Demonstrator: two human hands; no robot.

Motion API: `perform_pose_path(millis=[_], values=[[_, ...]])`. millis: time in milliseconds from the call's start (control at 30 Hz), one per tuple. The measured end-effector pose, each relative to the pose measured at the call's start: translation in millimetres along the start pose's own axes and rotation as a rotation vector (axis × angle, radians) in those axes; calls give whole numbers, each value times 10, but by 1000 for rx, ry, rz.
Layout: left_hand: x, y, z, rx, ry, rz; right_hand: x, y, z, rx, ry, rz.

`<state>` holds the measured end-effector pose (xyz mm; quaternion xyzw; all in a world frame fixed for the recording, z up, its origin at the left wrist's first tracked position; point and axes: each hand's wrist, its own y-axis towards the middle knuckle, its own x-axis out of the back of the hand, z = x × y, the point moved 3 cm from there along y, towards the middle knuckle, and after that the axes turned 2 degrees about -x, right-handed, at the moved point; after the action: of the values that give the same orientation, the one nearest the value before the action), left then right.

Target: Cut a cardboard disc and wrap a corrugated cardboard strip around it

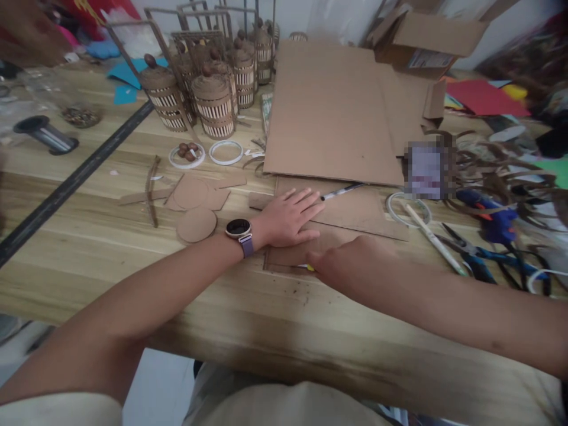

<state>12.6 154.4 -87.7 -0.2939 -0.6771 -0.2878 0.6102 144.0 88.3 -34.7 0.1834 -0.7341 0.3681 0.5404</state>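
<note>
My left hand [290,217], with a smartwatch on its wrist, lies flat with fingers spread on a brown cardboard piece [355,213] on the wooden table [110,248]. My right hand [350,263] is curled at the near edge of that cardboard, over a small yellow object [309,268] that it mostly hides; I cannot tell what that object is. A pen [341,191] lies just beyond my left fingertips. Two cardboard discs [196,224] sit left of my left wrist.
A large cardboard sheet [328,112] lies behind the hands. Several small woven lantern-like baskets [215,103] stand at the back left. White rings [226,152], cardboard strips, a black ruler [71,186], scissors [479,254], a blue glue gun [492,216] and an open box [426,38] surround the work area.
</note>
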Motion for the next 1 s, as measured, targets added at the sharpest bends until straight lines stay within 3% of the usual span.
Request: perform_pose_path(millis=[100,300,433,600,800,1000], values=[[3,-2,-1,7,-5,7,-102,-114,-134,3,-115,121],[-4,3,3,13,2,23,-230,-384,-382,13,-93,83],[-13,-6,18,-2,3,7,-302,-561,-532,-44,-74,125],[-36,-17,39,-12,-4,-14,-399,-795,-741,-101,45,46],[-20,-16,31,-16,-5,-13,-666,-1151,-1024,-169,65,-87],[-28,-34,37,-35,11,-32,-773,-1452,-1436,-258,25,52]])
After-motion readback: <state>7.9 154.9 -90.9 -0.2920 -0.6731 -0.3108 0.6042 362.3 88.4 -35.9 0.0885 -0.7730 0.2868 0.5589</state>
